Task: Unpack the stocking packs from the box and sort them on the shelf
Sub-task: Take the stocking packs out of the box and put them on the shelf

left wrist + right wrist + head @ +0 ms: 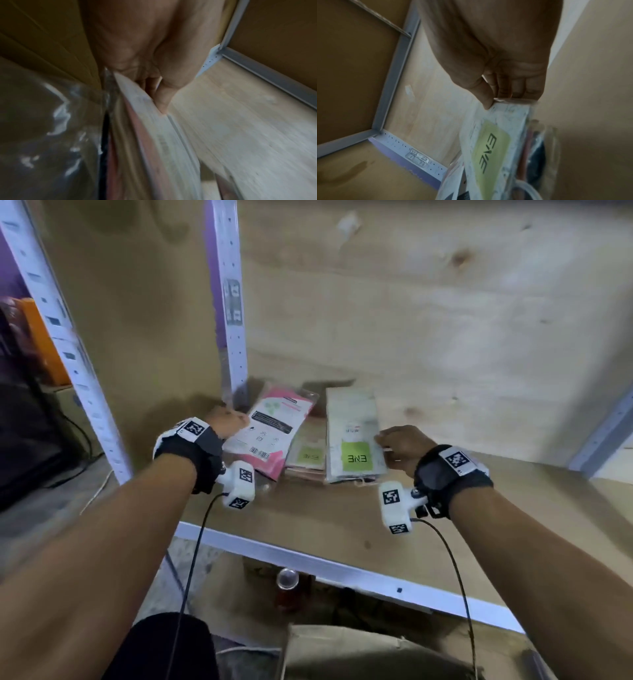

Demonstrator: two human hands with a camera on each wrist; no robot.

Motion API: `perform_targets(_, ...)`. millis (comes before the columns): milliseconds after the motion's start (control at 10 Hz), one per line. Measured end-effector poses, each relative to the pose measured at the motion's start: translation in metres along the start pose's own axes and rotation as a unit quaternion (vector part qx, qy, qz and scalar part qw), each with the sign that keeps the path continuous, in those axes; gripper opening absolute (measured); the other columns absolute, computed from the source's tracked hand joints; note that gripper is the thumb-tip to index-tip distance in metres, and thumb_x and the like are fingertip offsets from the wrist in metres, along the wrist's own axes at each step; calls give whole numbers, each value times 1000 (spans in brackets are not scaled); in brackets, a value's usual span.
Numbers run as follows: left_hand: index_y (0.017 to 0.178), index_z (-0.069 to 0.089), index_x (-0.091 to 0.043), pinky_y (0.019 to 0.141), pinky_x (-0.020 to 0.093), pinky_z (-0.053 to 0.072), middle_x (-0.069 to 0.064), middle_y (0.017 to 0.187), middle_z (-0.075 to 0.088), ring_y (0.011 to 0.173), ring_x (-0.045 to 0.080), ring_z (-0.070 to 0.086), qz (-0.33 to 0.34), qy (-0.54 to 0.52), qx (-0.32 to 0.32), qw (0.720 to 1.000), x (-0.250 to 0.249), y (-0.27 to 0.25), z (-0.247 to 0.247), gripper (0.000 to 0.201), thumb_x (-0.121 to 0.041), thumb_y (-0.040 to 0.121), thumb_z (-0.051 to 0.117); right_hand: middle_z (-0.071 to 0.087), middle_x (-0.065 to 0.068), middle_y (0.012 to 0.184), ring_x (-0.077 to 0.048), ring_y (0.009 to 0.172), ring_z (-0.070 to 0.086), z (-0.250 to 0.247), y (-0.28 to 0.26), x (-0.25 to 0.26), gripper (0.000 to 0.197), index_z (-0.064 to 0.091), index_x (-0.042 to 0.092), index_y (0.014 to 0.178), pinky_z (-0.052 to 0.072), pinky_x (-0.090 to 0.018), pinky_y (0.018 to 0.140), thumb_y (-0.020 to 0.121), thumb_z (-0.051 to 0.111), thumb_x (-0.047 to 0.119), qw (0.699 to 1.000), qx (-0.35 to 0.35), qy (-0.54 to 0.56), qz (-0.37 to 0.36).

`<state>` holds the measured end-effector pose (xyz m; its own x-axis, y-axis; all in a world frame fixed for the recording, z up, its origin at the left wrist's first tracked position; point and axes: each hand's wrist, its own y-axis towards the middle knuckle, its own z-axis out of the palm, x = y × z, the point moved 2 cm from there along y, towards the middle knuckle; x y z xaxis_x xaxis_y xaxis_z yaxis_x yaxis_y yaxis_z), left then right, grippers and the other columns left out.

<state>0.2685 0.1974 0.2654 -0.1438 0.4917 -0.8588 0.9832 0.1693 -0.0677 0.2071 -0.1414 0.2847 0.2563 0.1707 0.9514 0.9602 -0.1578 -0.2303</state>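
Note:
Three piles of stocking packs lie at the back left of the plywood shelf (462, 494). My left hand (227, 419) grips the left edge of a pink and white pack (270, 429); the left wrist view shows the thumb (164, 97) on top of that pack (154, 121). My right hand (399, 445) pinches the right edge of a pale pack with a green label (354, 440), the top one of its pile; in the right wrist view the thumb (485, 94) lies on the pack (496, 142). Between the two sits a lower pile (308, 455) with a green label.
A white perforated upright (233, 313) stands just behind the pink pack, and another upright (65, 337) is further left. Plywood panels close the shelf's back and left side. Below the white front rail (342, 571) are a bottle (287, 580) and an open cardboard box (359, 652).

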Motion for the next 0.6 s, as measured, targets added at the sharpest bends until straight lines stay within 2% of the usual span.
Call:
perform_targets(100, 94, 55, -19, 92, 38, 44, 9, 108, 52, 97, 23, 48, -37, -12, -39, 998, 19, 33, -2, 9, -23, 96, 62, 65, -13, 87, -24, 73, 63, 30, 24, -3, 15, 61, 6, 82, 52, -28, 53, 95, 57, -1, 999, 25, 16, 24)
perform_targets(200, 111, 51, -16, 86, 30, 39, 15, 117, 54, 98, 23, 46, -73, 3, -40, 996, 26, 51, 3, 20, -21, 96, 61, 67, -19, 101, -31, 84, 67, 53, 48, -8, 7, 62, -2, 97, 59, -32, 61, 96, 55, -3, 998, 35, 41, 42)
perform_targets(300, 131, 58, 2, 93, 36, 44, 22, 137, 58, 113, 33, 58, -66, 40, -51, 996, 22, 63, 14, 38, -17, 98, 57, 65, -25, 113, -38, 106, 66, 68, 70, -15, 26, 59, -11, 118, 54, -49, 93, 96, 58, 4, 1000, 13, 2, 26)
perform_targets(400, 126, 62, 7, 90, 37, 49, 23, 128, 64, 117, 34, 63, -52, 43, -60, 996, 14, 65, 25, 38, -13, 94, 60, 63, -16, 74, -28, 73, 62, 80, 79, -16, 19, 64, -4, 82, 54, -44, 84, 92, 66, 12, 996, -11, -91, -16)
perform_targets(500, 120, 68, 1, 85, 31, 50, 19, 121, 69, 109, 33, 67, -21, 50, -41, 998, 15, 62, 34, 36, -21, 91, 67, 57, -10, 68, -24, 61, 56, 84, 82, -18, 22, 58, 5, 76, 57, -39, 71, 94, 65, 15, 995, -11, -92, -21)
perform_targets(600, 124, 66, -8, 102, 42, 50, 15, 127, 66, 114, 33, 64, -2, 89, -4, 996, 12, 47, 36, 44, -38, 92, 67, 52, -9, 71, -19, 56, 49, 80, 69, -20, 24, 55, 7, 78, 53, -36, 64, 97, 60, 20, 994, 4, -103, -17)
